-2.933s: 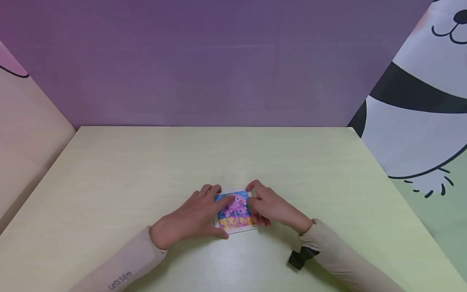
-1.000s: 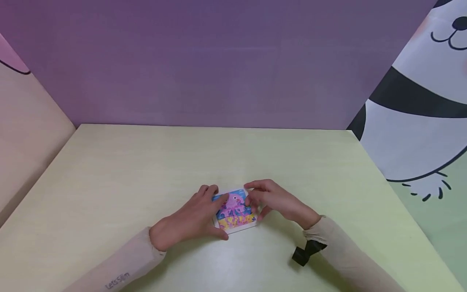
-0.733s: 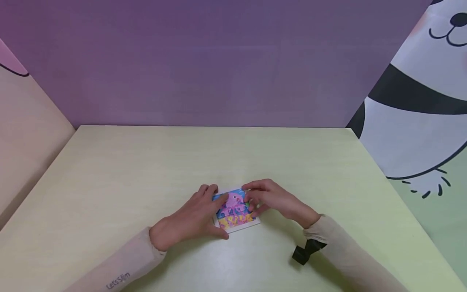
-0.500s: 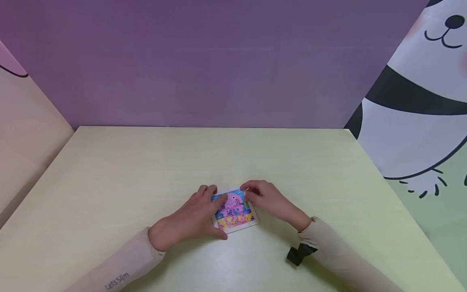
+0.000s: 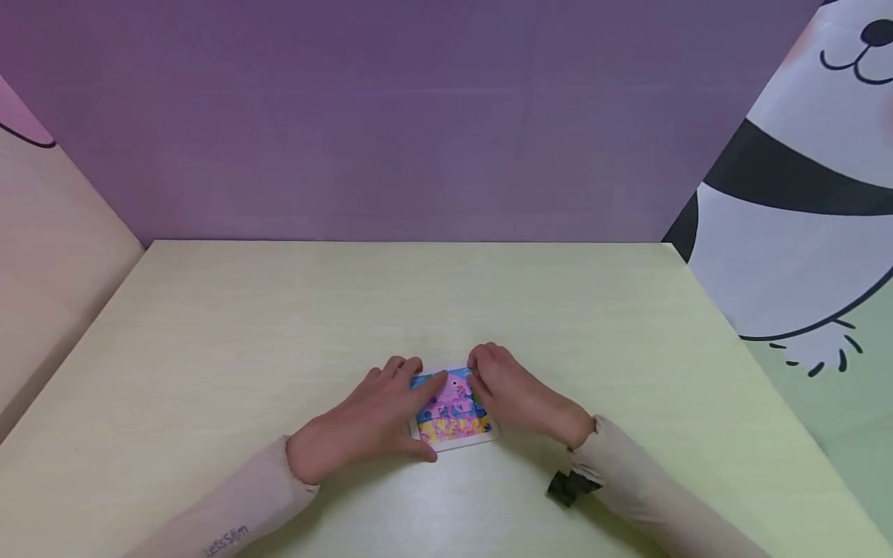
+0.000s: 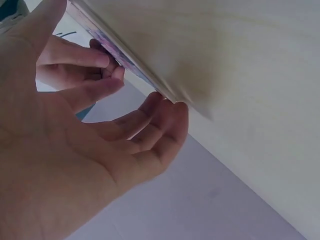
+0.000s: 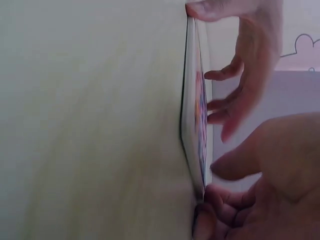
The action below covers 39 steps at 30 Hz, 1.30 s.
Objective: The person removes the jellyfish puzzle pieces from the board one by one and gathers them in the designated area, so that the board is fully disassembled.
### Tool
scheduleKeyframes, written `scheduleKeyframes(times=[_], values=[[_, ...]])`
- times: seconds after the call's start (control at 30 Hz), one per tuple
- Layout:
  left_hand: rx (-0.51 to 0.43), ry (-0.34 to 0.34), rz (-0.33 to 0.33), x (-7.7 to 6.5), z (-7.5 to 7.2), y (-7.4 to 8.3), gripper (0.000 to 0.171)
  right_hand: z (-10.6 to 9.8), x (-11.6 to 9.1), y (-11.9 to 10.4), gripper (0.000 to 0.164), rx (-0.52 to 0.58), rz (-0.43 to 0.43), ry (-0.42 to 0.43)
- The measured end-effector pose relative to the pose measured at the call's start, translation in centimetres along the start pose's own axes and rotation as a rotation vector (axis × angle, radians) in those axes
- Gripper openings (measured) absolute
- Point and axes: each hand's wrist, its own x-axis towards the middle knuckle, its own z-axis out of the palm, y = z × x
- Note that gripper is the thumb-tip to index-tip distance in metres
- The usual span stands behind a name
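Note:
A small jigsaw puzzle [image 5: 453, 411] in a white frame lies flat on the table, showing a pink sea creature over blue and yellow. My left hand [image 5: 370, 411] holds the frame from the left, thumb at the near edge, fingertips at the far edge and index finger over the picture. In the left wrist view, fingertips [image 6: 172, 112] of that hand touch the frame's edge. At the far right corner, my right hand [image 5: 519, 395] grips the puzzle with curled fingers, which hide that corner. The right wrist view shows its thumb [image 7: 240, 162] close to the picture side.
The pale table [image 5: 279, 310] runs back to a purple wall panel [image 5: 418, 124]. A panda-like drawing [image 5: 802, 232] covers the right-hand panel. A black block-like device [image 5: 572, 488] hangs at the right sleeve.
My right hand's fingers have drawn together and curled at the far right corner, after lying more spread along the right edge. My left hand keeps its hold; the puzzle has turned slightly.

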Motion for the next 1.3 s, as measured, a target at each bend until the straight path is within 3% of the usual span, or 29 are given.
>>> scheduleKeyframes(times=[0.13, 0.33, 0.53, 0.77, 1.07, 1.3], values=[[0.004, -0.002, -0.017, 0.1, -0.2, 0.4, 0.100, 0.1, -0.2, -0.1, 0.008, -0.039, 0.012, 0.010], [-0.017, 0.023, -0.006, 0.2, -0.3, 0.1, 0.099, 0.3, -0.2, -0.5, 0.003, 0.006, 0.025, 0.003], [-0.061, 0.025, -0.016, 0.2, -0.1, -0.2, 0.099, 0.1, -0.1, -0.8, 0.017, 0.077, 0.089, 0.054], [-0.083, 0.023, -0.021, 0.1, 0.0, -0.1, 0.099, -0.2, -0.1, -0.8, 0.015, -0.010, 0.022, 0.104], [-0.056, 0.010, -0.006, 0.1, -0.5, 0.0, 0.100, -0.2, -0.3, -1.0, 0.017, -0.150, -0.108, 0.102], [-0.065, 0.018, -0.036, 0.1, -0.6, 0.3, 0.109, 0.1, -0.1, -0.9, 0.011, -0.198, -0.086, 0.058]])
